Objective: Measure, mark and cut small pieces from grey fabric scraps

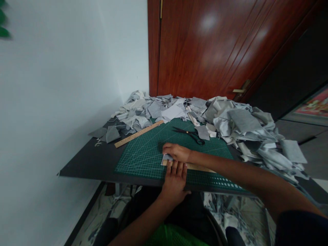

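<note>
My left hand (176,179) lies with its fingers stretched out, the fingertips pressing on a wooden ruler (201,167) near the table's front edge. Under the ruler's left end is a small grey fabric piece (167,157), partly covered by both hands. Just beyond the ruler, my right hand (177,152) is closed, with its curled fingers over the fabric. Whatever it pinches is hidden. Both hands are over a green cutting mat (143,157) with a printed grid. Black scissors (189,132) rest on the mat farther back, their blades slightly apart.
A second wooden ruler (139,134) crosses the mat's left rear edge. Grey and white fabric scraps (171,112) are heaped along the back of the dark table (87,162). A larger heap (238,119) stands at the right. Behind are a white wall and a reddish-brown door (200,51).
</note>
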Available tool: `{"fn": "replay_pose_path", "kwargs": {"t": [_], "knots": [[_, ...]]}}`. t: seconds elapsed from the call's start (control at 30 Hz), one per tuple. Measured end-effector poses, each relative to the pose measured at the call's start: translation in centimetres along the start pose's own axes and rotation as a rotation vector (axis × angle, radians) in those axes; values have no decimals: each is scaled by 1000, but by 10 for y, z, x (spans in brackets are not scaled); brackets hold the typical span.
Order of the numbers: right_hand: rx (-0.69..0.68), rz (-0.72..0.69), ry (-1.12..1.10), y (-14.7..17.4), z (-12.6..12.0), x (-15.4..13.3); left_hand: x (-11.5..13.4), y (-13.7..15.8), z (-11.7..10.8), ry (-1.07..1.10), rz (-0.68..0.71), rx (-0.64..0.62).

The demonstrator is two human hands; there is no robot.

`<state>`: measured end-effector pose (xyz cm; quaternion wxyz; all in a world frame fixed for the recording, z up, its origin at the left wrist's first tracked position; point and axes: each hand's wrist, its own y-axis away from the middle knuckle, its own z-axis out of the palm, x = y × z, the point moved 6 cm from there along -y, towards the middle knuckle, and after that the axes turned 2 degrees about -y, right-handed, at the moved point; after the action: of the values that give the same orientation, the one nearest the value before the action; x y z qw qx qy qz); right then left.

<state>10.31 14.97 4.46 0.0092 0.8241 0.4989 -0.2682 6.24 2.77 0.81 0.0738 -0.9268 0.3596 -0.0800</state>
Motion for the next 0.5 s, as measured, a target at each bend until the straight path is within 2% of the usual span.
{"fn": "replay_pose_path", "kwargs": {"t": [0.5], "knots": [[2, -10, 14, 1, -3, -5, 0, 0, 0, 14, 0, -36]]}}
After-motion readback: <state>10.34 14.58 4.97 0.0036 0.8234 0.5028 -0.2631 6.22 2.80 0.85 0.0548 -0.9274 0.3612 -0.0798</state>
